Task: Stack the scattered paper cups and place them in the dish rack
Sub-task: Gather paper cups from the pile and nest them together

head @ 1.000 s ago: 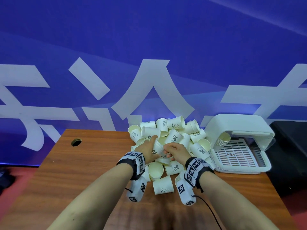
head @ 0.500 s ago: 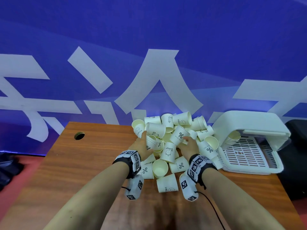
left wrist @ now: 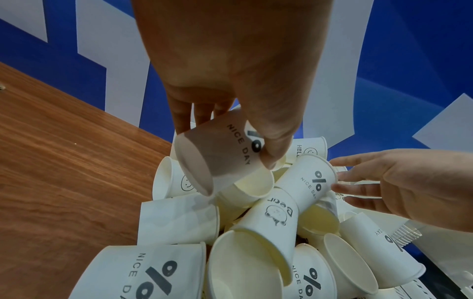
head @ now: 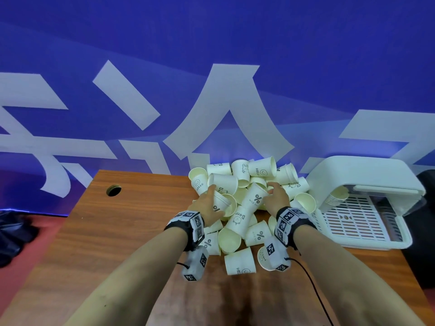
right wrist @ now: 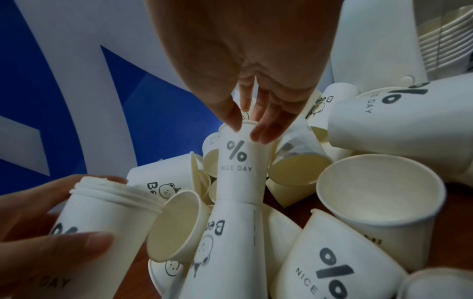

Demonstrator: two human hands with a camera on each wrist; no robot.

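Observation:
A heap of white paper cups (head: 240,182) lies at the table's back edge. My left hand (head: 215,198) grips a short stack of nested cups (head: 223,203) lying on its side over the heap's left part; the left wrist view shows its "NICE DAY" print (left wrist: 225,153). My right hand (head: 270,191) reaches into the heap's middle. Its thumb and fingertips (right wrist: 263,133) pinch the base end of a tilted "% NICE DAY" cup (right wrist: 239,157), which leans on a "Bear" cup (head: 239,220). The white dish rack (head: 367,243) stands to the right.
Under the rack's raised lid (head: 360,170) lies a stack of cups (head: 336,196) on its side. Loose cups (head: 240,261) spread towards me between my wrists. The wooden table (head: 117,231) has a cable hole (head: 113,190) at the left. A blue wall stands close behind.
The hands, together at the stack a second ago, have parted. My right hand went forward and right to the "% NICE DAY" cup. My left hand keeps its stack.

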